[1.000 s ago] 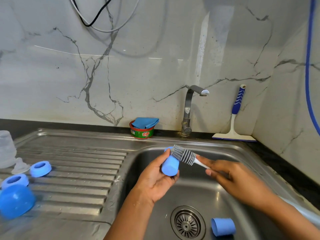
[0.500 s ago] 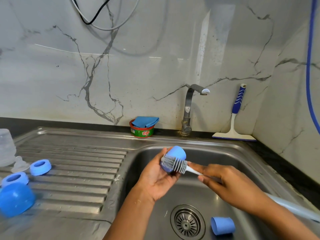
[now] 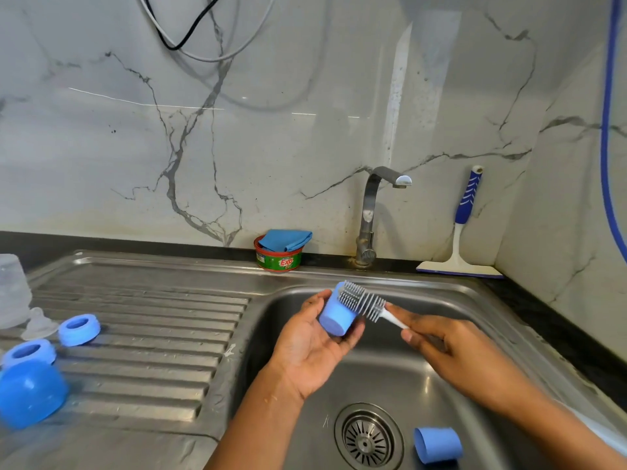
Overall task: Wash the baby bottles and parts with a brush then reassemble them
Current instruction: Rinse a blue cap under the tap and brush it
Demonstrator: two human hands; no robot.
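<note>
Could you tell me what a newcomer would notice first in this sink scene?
Above the sink, the left hand holds a small blue cap while the right hand holds a grey brush against it. A second blue cap lies beside the drain, and more blue parts sit on the draining board at left.

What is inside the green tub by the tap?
A folded blue cloth sits in the green tub, sticking out over its rim. Whatever lies under the cloth is covered.

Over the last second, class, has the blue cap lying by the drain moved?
No. The blue cap lies just right of the drain, same gap as before.
</note>
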